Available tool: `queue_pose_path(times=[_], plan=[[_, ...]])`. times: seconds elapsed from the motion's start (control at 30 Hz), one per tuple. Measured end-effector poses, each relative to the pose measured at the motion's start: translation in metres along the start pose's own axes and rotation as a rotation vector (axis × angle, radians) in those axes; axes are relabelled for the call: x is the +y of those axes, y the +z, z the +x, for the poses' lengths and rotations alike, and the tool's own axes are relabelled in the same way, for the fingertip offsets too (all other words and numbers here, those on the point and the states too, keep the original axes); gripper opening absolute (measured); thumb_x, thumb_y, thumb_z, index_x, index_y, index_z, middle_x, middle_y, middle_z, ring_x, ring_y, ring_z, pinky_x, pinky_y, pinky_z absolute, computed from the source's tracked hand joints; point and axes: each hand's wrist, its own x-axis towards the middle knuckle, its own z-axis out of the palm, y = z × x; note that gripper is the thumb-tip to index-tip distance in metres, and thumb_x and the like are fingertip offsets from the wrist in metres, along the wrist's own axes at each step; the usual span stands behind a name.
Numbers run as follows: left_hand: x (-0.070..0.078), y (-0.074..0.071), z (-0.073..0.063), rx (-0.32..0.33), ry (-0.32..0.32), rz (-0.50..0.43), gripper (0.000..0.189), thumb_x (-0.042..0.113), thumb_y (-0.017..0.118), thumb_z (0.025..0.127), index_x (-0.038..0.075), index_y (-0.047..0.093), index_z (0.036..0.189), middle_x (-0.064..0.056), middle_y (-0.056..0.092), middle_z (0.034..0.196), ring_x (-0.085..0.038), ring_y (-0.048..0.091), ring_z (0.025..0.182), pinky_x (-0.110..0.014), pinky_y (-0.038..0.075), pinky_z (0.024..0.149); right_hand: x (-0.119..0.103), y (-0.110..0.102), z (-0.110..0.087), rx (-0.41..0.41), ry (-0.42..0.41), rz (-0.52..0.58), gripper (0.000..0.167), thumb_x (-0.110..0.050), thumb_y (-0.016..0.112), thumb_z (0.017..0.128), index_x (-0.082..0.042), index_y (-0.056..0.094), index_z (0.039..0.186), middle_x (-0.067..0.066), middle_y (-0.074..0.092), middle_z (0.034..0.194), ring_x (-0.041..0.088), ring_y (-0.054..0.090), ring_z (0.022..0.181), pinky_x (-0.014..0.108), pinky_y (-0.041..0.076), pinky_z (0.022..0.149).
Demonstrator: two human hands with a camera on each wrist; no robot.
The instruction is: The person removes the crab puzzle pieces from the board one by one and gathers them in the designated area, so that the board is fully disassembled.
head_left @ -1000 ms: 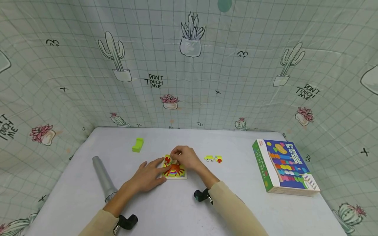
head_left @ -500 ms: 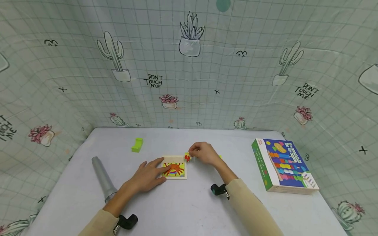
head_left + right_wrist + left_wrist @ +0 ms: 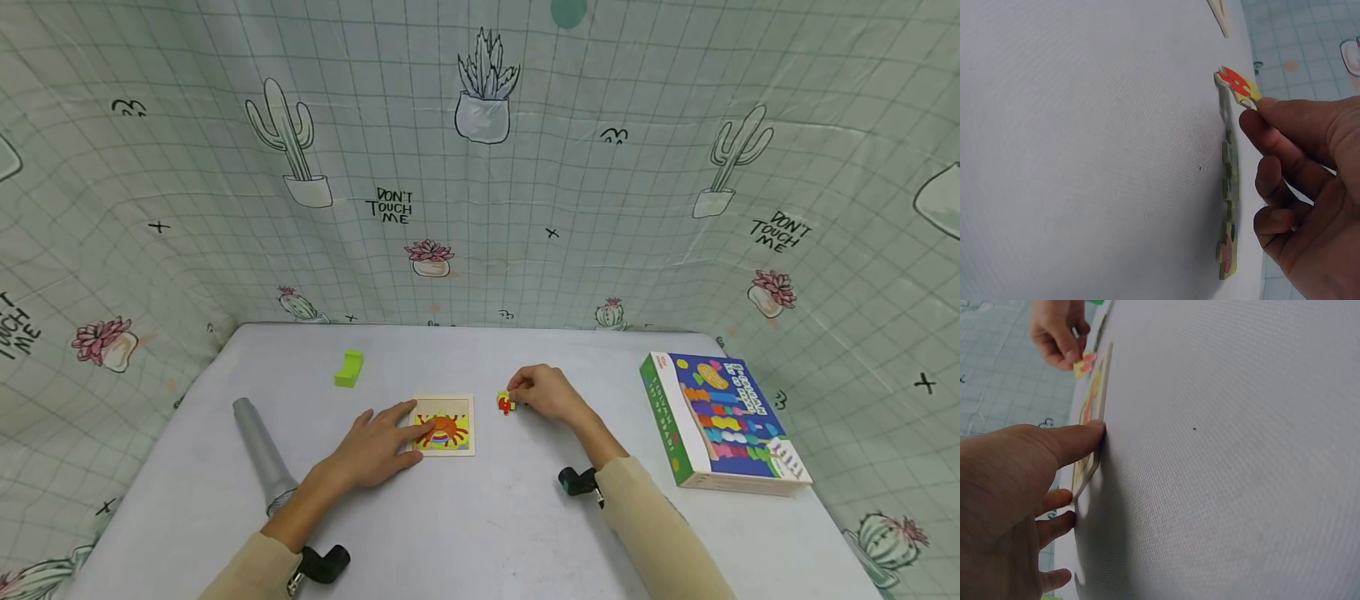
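A small square puzzle board (image 3: 450,403) with a pale wooden frame and an orange crab picture lies mid-table. My left hand (image 3: 378,446) rests at its left side, fingers spread, one fingertip over the crab. In the left wrist view the thumb (image 3: 1079,442) touches the frame's edge. To the right of the board, my right hand (image 3: 551,393) pinches a red and yellow puzzle piece (image 3: 506,403) between thumb and index finger. The right wrist view shows this piece tilted above the table, with other puzzle pieces (image 3: 1229,169) lying in a row below; the head view hides these behind the hand.
A light green block (image 3: 349,369) lies at the back left. Nearer on the left is a grey tube (image 3: 262,446), partly behind my left forearm. A colourful game box (image 3: 727,421) lies at the right. A patterned cloth (image 3: 480,192) hangs behind the table.
My right hand has taken the puzzle piece off the board's upper part and moved right with it, baring the wood there. The left hand has stayed in place.
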Motion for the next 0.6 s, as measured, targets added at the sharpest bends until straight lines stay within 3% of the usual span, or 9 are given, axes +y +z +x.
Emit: queue_pose_path(times=[0.6], plan=[[-0.0004,-0.0003,-0.0005,0.007,0.009,-0.001,0.05,0.037,0.069,0.094,0.022,0.06,0.142,-0.018,0.042,0.155,-0.036,0.038,0.144,-0.071,0.027,0.108,0.0033,-0.0018,0.0035,-0.007,-0.015,-0.007,0.004,-0.012,0.07,0.091,-0.011,0.074,0.091,-0.002,0.066,0.078,0.012,0.057,0.069,0.028,0.046,0.064]])
